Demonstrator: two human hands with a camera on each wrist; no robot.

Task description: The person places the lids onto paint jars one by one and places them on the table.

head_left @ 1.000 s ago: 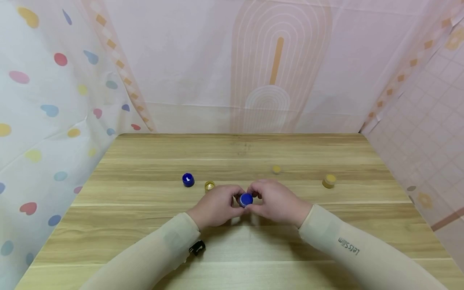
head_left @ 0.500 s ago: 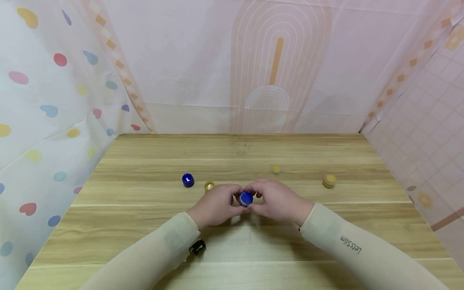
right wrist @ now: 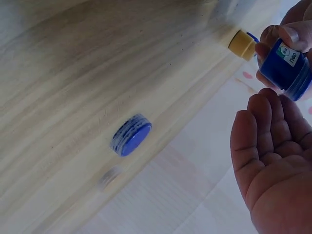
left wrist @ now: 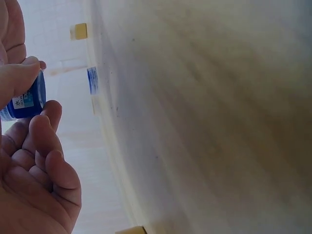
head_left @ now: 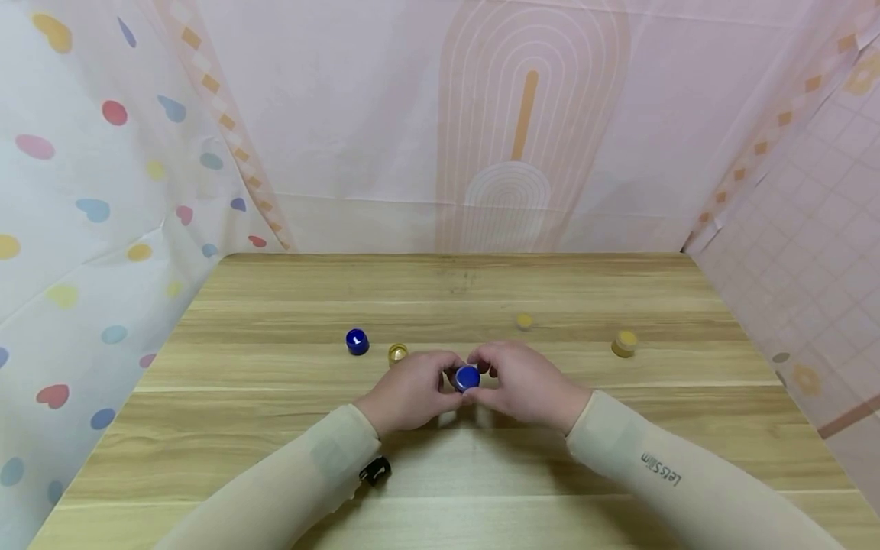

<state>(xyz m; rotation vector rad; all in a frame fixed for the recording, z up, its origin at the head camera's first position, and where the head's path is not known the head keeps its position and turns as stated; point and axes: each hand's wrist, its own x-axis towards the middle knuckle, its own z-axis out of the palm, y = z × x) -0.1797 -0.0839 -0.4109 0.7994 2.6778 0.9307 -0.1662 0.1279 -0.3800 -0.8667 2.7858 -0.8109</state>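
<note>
Both hands meet around a small blue paint jar (head_left: pixel 467 378) with its blue top facing up, raised over the table. My left hand (head_left: pixel 409 391) grips it from the left by thumb and fingers. From the right, the thumb and forefinger of my right hand (head_left: pixel 529 386) pinch it near the top. A label and a ridged rim show on the jar (right wrist: pixel 282 66) in the right wrist view; there the lower fingers (right wrist: pixel 256 126) of the right hand are extended. An uncovered yellow jar (head_left: pixel 397 353) and an uncovered blue jar (head_left: pixel 357 341) stand left of the hands.
A loose blue lid (right wrist: pixel 131 135) lies on the wooden table (head_left: pixel 447 294), hidden behind the hands in the head view. Farther back lies a yellow lid (head_left: pixel 524 321). A yellow jar (head_left: pixel 624 344) stands to the right. Patterned sheets hang around the table.
The right hand and forearm shift slightly up and then back down, and the jar's top moves a little with them. Otherwise the hold and the things on the table look the same.
</note>
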